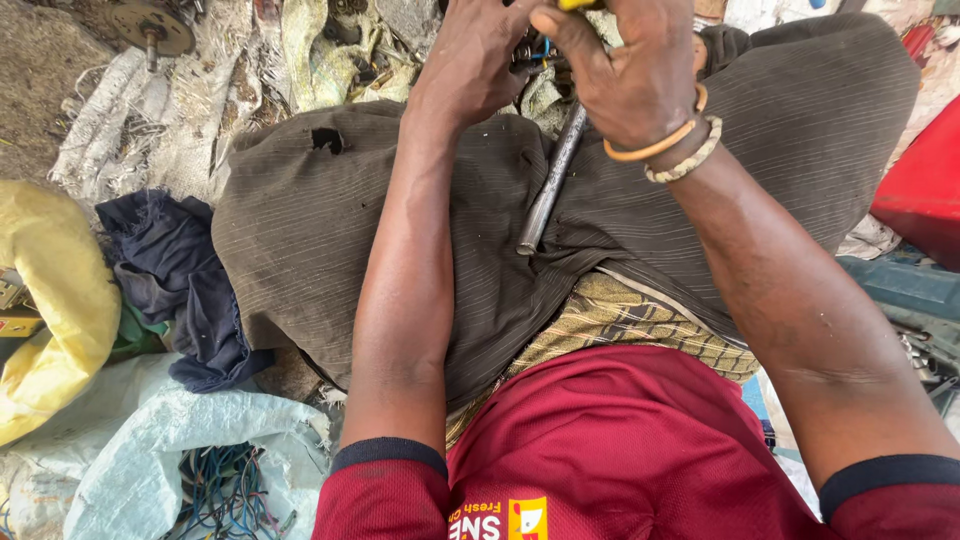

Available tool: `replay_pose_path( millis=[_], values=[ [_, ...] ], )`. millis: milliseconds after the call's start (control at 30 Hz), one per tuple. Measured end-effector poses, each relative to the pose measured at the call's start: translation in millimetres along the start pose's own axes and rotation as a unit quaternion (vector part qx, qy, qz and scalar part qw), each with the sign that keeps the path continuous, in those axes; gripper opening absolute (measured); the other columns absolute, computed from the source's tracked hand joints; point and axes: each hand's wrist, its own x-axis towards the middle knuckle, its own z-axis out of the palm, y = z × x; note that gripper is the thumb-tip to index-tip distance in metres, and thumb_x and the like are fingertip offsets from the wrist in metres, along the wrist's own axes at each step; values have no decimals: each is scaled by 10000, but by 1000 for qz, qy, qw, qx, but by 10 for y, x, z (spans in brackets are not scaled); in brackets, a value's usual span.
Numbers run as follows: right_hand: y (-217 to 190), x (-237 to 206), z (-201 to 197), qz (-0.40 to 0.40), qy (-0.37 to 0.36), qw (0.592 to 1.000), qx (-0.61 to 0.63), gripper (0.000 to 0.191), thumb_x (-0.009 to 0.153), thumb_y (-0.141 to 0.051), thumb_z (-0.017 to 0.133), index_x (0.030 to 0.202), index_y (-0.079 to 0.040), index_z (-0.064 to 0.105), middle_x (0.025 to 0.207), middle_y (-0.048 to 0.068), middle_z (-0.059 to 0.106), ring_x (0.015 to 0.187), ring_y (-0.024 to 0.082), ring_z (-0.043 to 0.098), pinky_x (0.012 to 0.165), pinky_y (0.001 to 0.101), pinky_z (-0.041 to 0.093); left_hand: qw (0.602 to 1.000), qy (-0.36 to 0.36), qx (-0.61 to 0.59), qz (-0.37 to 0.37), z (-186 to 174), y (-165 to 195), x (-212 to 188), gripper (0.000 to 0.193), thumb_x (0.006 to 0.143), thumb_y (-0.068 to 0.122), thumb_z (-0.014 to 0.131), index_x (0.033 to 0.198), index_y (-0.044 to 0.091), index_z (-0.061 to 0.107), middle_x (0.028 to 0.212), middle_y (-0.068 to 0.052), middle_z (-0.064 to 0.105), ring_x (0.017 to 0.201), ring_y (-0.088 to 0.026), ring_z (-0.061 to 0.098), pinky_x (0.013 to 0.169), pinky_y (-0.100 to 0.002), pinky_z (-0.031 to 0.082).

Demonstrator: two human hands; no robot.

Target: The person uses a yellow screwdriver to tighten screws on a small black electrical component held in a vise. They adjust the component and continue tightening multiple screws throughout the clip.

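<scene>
Both hands meet at the top edge of the view, over the lap. Our left hand point(470, 65) is curled, its grip pressed around a small dark metal part point(528, 52) with a bit of blue wire showing; the fingertips are hidden, so we cannot tell exactly how they pinch it. Our right hand point(625, 75) faces it, fingers wrapped over the upper end of a steel rod point(548, 185), thumb up near a yellow piece point(578, 4) cut off by the frame edge. Grip there closed on the rod.

The rod runs down and away from the right grip, slanting toward the body, its free end resting on the brown-grey trousers point(330, 220). Two bracelets point(672, 150), one orange, one braided pale, sit on the wrist just behind the right grip.

Well left of the left grip: dark blue cloth point(175, 270), yellow sack point(55, 300). Farther down, beside the left elbow, a pale bag holding tangled wires point(225, 490). Well right of the right grip, a red container point(925, 185).
</scene>
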Motion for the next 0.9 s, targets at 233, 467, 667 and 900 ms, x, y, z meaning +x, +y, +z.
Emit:
replay_pose_path(
  millis=[233,467,667,900],
  values=[
    [-11,-27,19,-29,-19,998,52,289,1030,-179,903,1077,-11,673,1055,84,733,965,230,736,820,343,580,1000,9,-3,-14,-37,54,-10,635,775,-19,801,1360,158,627,1181,-114,677,1140,-371,610,944,-514,479],
    [10,-32,-39,-6,-35,994,105,106,1096,-58,735,1153,15,684,1086,100,742,1030,196,742,903,319,630,1000,16,-11,-7,17,9,-40,655,747,21,842,1348,162,622,1181,-100,682,1121,-364,611,921,-510,496],
    [12,17,-9,-12,5,999,31,197,1024,-124,811,1098,21,700,982,126,740,906,239,724,784,351,583,999,-3,26,-32,51,6,-19,681,733,6,835,1363,148,619,1110,-107,663,1078,-352,617,917,-511,509],
    [20,-53,-12,62,-13,995,80,103,1070,-62,772,1120,3,709,1006,88,752,903,189,740,782,297,587,1000,11,4,-8,17,27,-18,634,824,30,863,1382,187,605,1200,-103,669,1163,-344,616,989,-509,492]
  ],
)
